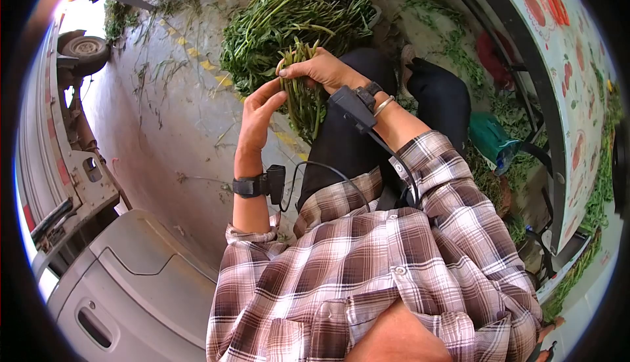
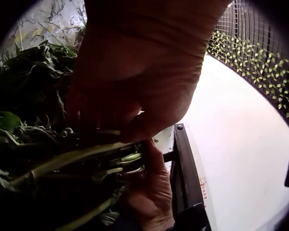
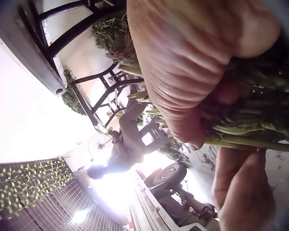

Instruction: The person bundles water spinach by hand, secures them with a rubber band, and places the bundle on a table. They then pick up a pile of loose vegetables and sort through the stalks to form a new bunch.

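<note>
My right hand [image 1: 328,72] grips a bundle of leafy green stems [image 1: 305,109], its thumb lying across the stems near their cut ends. On the bundle's left side is my left hand [image 1: 261,114], with thumb and fingertips pinching at the stems; part of its fingers is hidden behind them. In the left wrist view, a thick pale stem [image 2: 62,163] runs under the left fingers. The right wrist view shows the bundle [image 3: 250,115] under the right palm, with the left fingers [image 3: 243,187] against its lower edge. Behind the hands lies a large pile of the same greens [image 1: 282,18].
A table with a patterned top [image 1: 535,27] stands at the right on a dark frame. A green bottle-like container [image 1: 492,140] lies near its legs. Loose greens [image 1: 433,8] litter the floor. At the left is a vehicle [image 1: 141,277]. Another person [image 3: 123,149] sits farther off.
</note>
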The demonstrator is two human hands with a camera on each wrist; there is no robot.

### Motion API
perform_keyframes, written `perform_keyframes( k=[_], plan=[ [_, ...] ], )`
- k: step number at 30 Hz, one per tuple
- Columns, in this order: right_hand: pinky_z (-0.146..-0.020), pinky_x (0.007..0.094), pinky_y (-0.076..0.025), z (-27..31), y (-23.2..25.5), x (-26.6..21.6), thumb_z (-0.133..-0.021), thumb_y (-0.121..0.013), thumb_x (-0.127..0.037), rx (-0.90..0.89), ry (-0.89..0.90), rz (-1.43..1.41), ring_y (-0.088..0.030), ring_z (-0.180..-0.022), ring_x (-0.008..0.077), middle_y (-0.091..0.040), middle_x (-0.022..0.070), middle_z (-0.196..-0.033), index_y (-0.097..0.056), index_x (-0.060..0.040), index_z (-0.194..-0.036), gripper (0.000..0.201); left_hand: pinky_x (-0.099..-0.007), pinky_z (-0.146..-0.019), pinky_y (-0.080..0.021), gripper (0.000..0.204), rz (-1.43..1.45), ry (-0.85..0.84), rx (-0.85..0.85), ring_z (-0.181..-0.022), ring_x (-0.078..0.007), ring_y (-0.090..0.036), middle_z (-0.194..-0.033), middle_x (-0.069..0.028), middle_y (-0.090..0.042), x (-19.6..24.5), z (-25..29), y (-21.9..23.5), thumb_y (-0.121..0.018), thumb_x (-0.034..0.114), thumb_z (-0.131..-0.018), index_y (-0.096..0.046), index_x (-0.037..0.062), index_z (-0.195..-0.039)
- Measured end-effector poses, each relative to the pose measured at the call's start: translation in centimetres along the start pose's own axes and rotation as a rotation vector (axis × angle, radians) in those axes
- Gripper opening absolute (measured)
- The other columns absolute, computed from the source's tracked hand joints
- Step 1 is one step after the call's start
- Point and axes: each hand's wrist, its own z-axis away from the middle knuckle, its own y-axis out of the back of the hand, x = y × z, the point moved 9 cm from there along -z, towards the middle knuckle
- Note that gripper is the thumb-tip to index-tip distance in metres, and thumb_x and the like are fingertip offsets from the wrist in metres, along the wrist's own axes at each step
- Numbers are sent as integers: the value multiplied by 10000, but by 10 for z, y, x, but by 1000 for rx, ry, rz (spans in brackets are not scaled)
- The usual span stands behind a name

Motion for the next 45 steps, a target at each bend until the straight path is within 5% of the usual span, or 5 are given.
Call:
perform_keyframes(
  k=[5, 8, 14, 27, 45],
  plan=[
    [-430, 176, -299, -2, 0, -1, -724, -686, -118, -9, 33, -46, -491, -555, 17, -611, -48, -703, -662, -89, -843, 126, -175, -638, -404, 335, -134, -19, 2, -739, -28, -507, -851, 22, -598, -20, -9, -1, -640, 166, -825, -582, -14, -1102],
    [-423, 188, -311, -1, 1, -4, -698, -711, -119, 0, 51, -93, -472, -513, 36, -602, -37, -675, -664, -78, -824, 140, -177, -627, -409, 242, 168, -4, 176, -712, -40, -512, -825, 15, -605, -22, -3, 5, -609, 144, -850, -620, -20, -1028],
    [-430, 210, -345, -7, 3, 1, -665, -731, -108, 1, 80, -79, -477, -505, 63, -594, -19, -661, -659, -64, -789, 150, -183, -647, -411, 221, 330, -59, 236, -730, -42, -515, -846, 10, -607, -30, -3, 7, -583, 138, -867, -616, -16, -1022],
    [-425, 184, -339, -4, 3, -2, -694, -697, -68, 24, 75, -47, -521, -580, 37, -613, -42, -721, -646, -93, -830, 148, -186, -643, -391, 183, 280, -142, 315, -725, -37, -481, -832, 30, -570, -20, -4, -1, -489, 163, -919, -576, 20, -993],
    [-424, 173, -308, -1, 4, -2, -709, -696, -90, 76, 23, -59, -495, -558, 15, -617, -54, -708, -673, -96, -824, 117, -233, -755, -437, 262, 261, -201, 305, -864, -95, -539, -1017, -43, -577, -11, -7, -7, -452, 186, -935, -519, 14, -1121]
  ],
)
